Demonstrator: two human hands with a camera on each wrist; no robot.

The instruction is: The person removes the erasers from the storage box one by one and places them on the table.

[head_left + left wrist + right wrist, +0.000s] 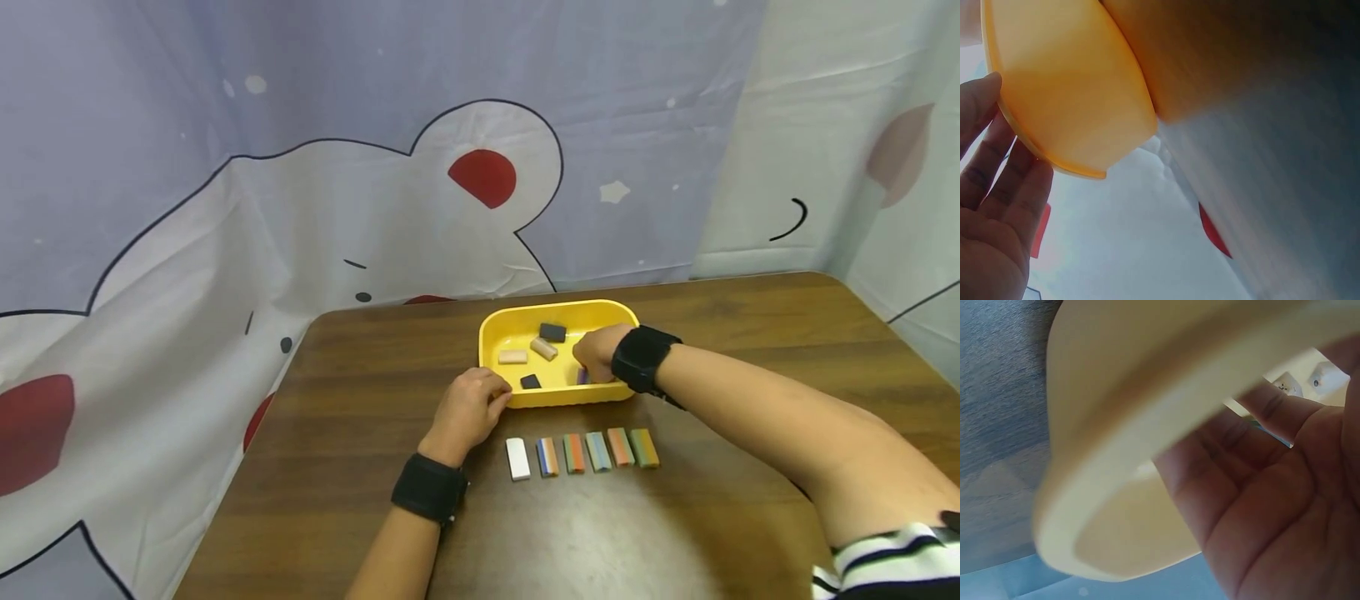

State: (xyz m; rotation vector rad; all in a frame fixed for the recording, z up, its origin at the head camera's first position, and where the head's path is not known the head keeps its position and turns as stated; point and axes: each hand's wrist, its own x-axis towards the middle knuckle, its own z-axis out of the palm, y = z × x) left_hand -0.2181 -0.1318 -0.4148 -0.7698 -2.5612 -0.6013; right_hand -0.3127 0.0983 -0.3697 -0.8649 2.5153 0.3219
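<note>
Fingers [585, 360] reach into yellow tray [558, 398]; tray's long axis left-right.

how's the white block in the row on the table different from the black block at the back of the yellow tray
The white block lies on the bare table, at the left end of a row of six; the black block lies inside the yellow tray. The white one is long and narrow, pointing away from the person; the black one looks shorter and squarer. Both lie flat, untouched by either hand.
</note>
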